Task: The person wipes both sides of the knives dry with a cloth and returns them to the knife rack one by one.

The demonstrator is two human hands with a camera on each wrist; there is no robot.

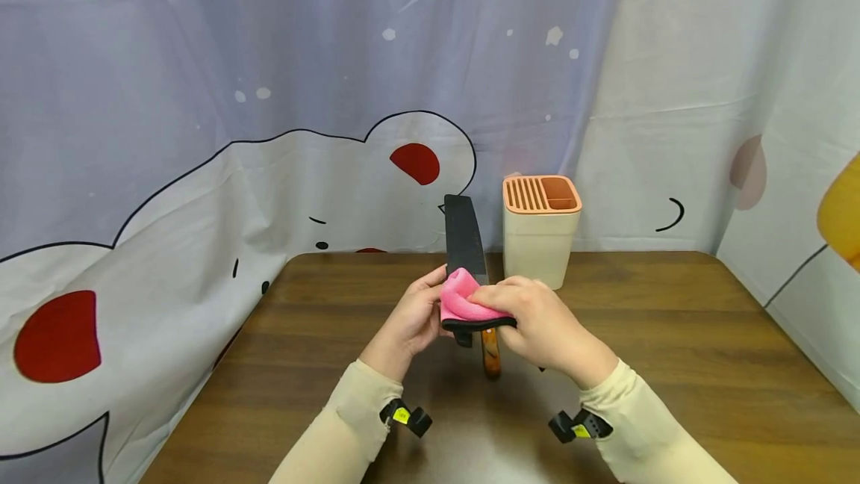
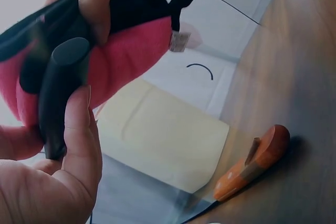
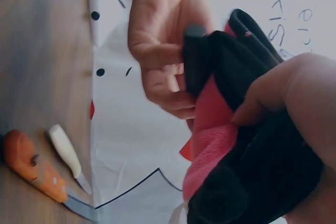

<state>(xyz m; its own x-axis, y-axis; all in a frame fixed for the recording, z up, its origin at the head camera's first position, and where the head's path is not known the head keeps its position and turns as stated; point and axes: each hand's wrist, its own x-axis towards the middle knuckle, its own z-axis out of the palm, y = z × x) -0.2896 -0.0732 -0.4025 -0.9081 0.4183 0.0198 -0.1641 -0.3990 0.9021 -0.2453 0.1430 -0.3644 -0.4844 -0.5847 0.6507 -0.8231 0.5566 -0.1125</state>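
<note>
My left hand (image 1: 408, 316) grips the black handle (image 2: 60, 98) of a knife with a broad black blade (image 1: 463, 234), tilted up and away over the table. With my right hand (image 1: 547, 323) I pinch a folded pink cloth (image 1: 463, 297) with black edging and backing, wrapped against the knife near where blade meets handle. The cloth hides that part of the knife. Below my hands lies a second knife with an orange-brown wooden handle (image 1: 491, 353). In the right wrist view a small white-handled knife (image 3: 64, 145) lies beside it.
A cream knife holder (image 1: 537, 249) with an orange slotted top stands at the table's back, right of the blade. The brown wooden table (image 1: 672, 334) ends at a printed curtain (image 1: 322, 193) behind and along the sides.
</note>
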